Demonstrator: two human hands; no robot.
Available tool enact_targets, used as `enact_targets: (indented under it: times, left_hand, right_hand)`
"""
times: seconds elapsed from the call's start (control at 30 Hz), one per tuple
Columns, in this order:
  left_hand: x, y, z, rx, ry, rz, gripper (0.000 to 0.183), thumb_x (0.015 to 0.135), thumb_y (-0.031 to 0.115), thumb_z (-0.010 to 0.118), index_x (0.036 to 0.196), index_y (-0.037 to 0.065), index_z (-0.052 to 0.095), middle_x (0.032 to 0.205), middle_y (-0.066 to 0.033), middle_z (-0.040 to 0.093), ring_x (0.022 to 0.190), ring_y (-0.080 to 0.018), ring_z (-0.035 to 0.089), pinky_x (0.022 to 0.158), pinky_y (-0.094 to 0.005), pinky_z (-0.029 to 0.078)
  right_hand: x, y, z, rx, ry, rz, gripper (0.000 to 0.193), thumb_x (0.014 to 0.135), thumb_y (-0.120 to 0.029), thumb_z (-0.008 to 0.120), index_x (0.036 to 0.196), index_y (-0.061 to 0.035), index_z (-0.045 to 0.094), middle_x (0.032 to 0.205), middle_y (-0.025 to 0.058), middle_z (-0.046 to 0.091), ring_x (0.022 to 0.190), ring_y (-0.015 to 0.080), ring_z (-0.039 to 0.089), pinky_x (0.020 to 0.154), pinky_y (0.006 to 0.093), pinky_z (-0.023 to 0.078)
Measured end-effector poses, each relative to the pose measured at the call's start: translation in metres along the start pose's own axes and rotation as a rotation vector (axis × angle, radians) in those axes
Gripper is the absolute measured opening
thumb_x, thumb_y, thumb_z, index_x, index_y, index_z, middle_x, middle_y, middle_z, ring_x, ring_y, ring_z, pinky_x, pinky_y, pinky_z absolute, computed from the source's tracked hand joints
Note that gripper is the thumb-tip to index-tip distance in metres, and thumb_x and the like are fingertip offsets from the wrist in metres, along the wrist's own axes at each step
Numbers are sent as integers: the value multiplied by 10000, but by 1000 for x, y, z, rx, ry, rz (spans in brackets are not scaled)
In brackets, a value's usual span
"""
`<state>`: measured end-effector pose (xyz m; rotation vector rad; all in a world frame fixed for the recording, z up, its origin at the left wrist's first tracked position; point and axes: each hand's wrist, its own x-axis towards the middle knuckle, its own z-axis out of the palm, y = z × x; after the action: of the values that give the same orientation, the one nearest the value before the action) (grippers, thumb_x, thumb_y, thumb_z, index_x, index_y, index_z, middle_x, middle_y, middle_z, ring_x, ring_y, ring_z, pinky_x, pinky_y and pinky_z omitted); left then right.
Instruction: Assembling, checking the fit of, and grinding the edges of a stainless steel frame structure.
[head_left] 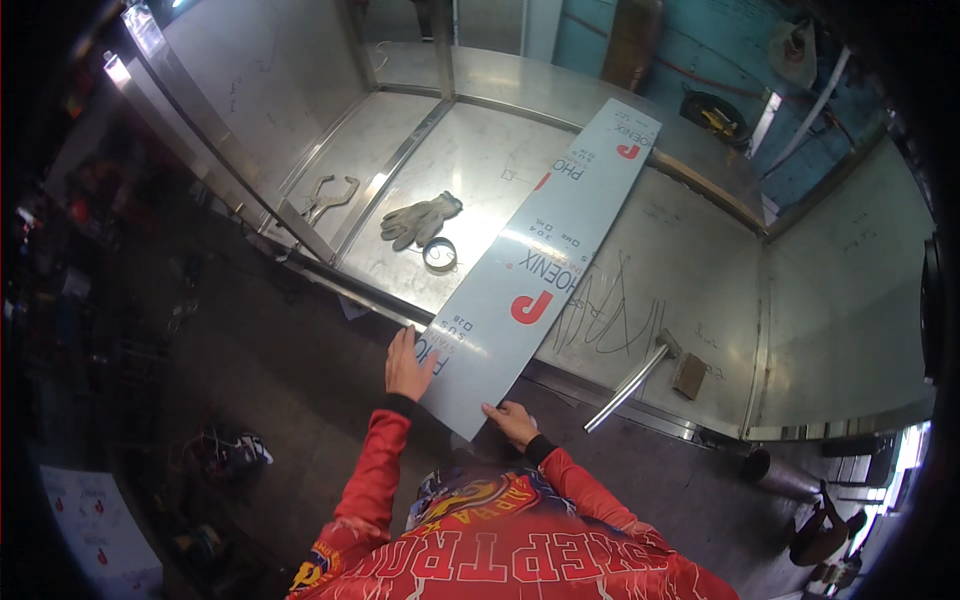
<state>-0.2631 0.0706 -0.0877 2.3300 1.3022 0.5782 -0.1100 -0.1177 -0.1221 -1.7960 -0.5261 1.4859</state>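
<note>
A long steel sheet (500,310) with printed pale-blue protective film slants from near my body to the far right, lying across a metal frame. At the near end, my left hand (405,370) rests against the sheet's left edge, fingers stretched out and thumb toward its face. My right hand (514,423) grips the opposite edge near the corner, thumb on top and the other fingers partly hidden beneath. Left of the sheet lie a grey work glove (420,219) and a roll of tape (439,254) on a bare metal panel (490,150).
A locking C-clamp (332,197) lies farther left behind an upright frame post (215,140). To the right, a hammer (640,375) overhangs the near frame edge beside a small brown block (689,377). Another film-covered sheet (100,530) is at lower left.
</note>
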Motion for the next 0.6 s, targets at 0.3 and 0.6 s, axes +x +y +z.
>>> enact_targets:
  times: [0.3,0.6]
  left_hand:
    - [43,11,35,145,-540,-74,1099,657,556,737,1464,150,110,1445,-309,133,1331,-451,204,1010,-582,265]
    - [65,30,35,200,-652,-120,1205,602,586,758,1471,163,38,1393,-317,210,1247,-462,336,963,-555,336]
  right_hand:
    - [-26,21,-70,49,320,-419,262,916,-170,562,1084,30,582,882,114,684,868,152,648,766,272,494]
    - [-65,34,-106,-630,1088,-327,382,743,-153,679,1104,-68,587,1423,202,273,1274,405,306,1029,445,328]
